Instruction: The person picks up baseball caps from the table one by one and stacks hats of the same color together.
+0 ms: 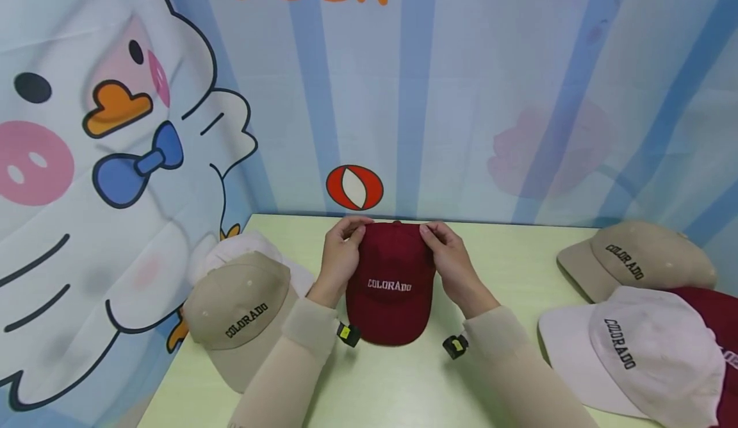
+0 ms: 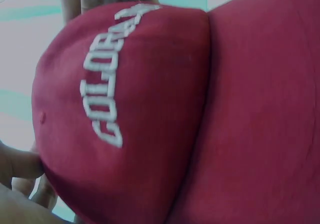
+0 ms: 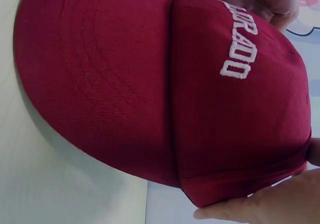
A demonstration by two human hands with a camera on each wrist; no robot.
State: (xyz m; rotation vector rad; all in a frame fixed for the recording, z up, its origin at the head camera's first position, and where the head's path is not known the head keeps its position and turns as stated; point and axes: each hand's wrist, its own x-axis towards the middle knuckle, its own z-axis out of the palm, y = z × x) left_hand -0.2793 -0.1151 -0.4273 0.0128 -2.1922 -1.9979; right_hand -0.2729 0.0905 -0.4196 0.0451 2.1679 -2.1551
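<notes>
A dark red baseball cap with white COLORADO lettering is held up over the middle of the table, its brim pointing down toward me. My left hand pinches the cap's upper left edge, thumb in front and fingers behind. On the opposite side, my right hand grips the upper right edge in the same manner. The right wrist view shows the cap's brim and the right hand's fingers along the lower side of the crown. In the left wrist view, the lettering fills much of the crown.
On the left of the table, a beige cap overlaps a white cap. To the right lie another beige cap, a white cap and a dark red cap, partly overlapping. A printed duck backdrop stands behind the table.
</notes>
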